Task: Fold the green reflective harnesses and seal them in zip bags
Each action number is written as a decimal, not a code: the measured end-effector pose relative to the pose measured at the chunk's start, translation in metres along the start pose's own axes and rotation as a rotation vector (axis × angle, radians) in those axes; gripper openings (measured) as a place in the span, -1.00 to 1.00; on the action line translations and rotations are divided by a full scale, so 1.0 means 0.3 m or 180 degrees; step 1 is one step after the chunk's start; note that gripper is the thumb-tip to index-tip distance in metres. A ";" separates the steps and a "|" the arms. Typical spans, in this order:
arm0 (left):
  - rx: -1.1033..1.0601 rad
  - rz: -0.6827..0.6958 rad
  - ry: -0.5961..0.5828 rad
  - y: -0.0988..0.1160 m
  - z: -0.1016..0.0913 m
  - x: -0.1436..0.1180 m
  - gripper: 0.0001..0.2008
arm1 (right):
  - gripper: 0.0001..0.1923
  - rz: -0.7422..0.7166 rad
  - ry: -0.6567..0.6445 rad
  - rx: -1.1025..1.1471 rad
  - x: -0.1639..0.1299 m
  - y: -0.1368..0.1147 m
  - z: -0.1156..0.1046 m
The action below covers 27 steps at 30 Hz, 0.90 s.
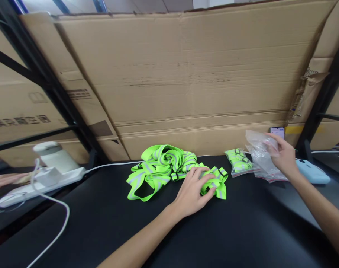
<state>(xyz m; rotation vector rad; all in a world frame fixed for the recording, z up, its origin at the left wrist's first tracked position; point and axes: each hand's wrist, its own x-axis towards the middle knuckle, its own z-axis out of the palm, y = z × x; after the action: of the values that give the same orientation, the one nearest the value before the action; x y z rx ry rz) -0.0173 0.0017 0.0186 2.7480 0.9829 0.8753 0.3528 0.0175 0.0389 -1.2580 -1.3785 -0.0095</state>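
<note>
My left hand [194, 190] rests on a pile of neon-green straps [162, 162] with silver reflective stripes and black buckles. Its fingers are spread over the right-hand part of the pile, with the thumb apart. Off to the right, my right hand [283, 154] pinches a clear plastic bag [257, 141] and holds it raised. Below it lie more clear zip bags [265, 167] with red seal lines. Beside these is a filled bag [239, 162], with folded green strap and black buckles showing through the plastic.
A phone [277, 131] leans at the back, and a light-blue case [313, 171] lies right of my hand. On the left are a white power strip [41, 186], a pale bottle [55, 156], and part of another person's hand [7, 181]. Cardboard [186, 74] walls the back.
</note>
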 end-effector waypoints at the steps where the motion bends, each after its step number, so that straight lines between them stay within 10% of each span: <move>1: 0.0019 0.0030 0.0004 0.001 -0.001 0.001 -0.71 | -0.57 -0.0086 -0.0150 -0.0181 0.015 0.040 -0.031; 7: 0.0060 0.0176 -0.0110 0.007 -0.002 0.003 -0.70 | -0.32 -0.0371 -0.1802 -0.1674 0.022 0.216 -0.109; 27: -0.0006 0.0089 -0.0079 0.004 0.004 0.002 -0.71 | -0.32 -0.0110 -0.2199 -0.1661 0.055 0.259 -0.193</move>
<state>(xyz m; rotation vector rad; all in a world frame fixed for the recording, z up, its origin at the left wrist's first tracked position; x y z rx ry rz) -0.0156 0.0014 0.0180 2.7708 0.9412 0.8433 0.4485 0.0224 0.0177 -1.7664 -2.0803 0.0488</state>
